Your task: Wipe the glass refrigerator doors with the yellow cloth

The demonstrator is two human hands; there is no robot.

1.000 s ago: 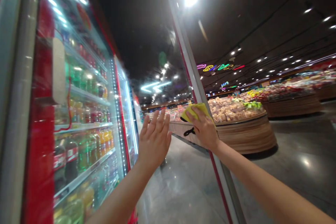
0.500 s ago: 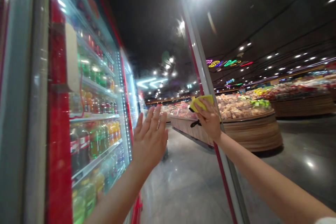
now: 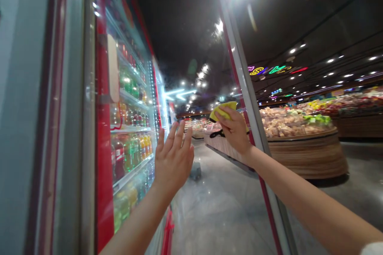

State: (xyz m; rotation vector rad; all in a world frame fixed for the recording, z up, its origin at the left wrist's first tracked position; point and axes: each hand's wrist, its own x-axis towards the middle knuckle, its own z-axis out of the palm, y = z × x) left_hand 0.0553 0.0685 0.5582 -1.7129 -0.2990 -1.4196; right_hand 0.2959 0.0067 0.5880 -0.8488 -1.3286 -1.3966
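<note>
My left hand (image 3: 173, 159) is raised with its fingers spread and the palm turned away from me. It seems to lie flat on the clear pane of an open cooler door; whether it touches the glass is hard to tell. My right hand (image 3: 236, 131) grips a folded yellow cloth (image 3: 223, 110) against the same pane, just left of the door's grey and red frame (image 3: 249, 91). A black strap or loop (image 3: 217, 133) hangs below the cloth.
On the left stands a red-framed drinks cooler (image 3: 104, 191) with lit shelves of bottles (image 3: 131, 151) and a pale handle (image 3: 113, 67). Beyond the pane are wood-sided produce stands (image 3: 305, 157), a grey floor (image 3: 215, 215) and a small grey object (image 3: 195, 170) on it.
The view has turned left, so the surroundings have shifted right. My right hand has moved the yellow cloth left, away from the door frame. My left hand stays spread.
</note>
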